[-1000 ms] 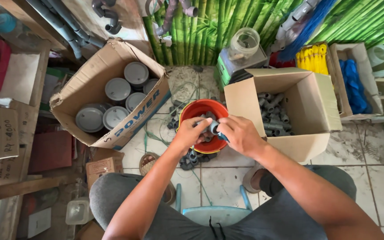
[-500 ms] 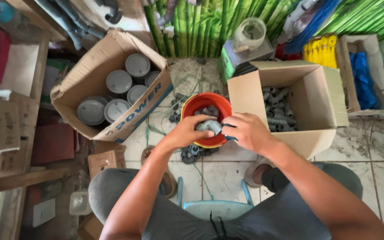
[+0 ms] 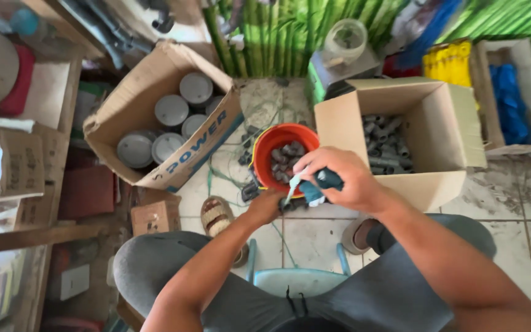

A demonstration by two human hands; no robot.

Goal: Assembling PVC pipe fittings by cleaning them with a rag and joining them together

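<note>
Both hands have come down, off the orange bucket (image 3: 270, 140) to its near rim. The brown box (image 3: 444, 132) of gray pipe bits sits just right of it. The right hand (image 3: 339, 178) is closed around a dark tube (image 3: 327, 179) with a white tip. The left hand (image 3: 267, 206), just below, pinches a small dark piece (image 3: 291, 203) under that tip.
</note>
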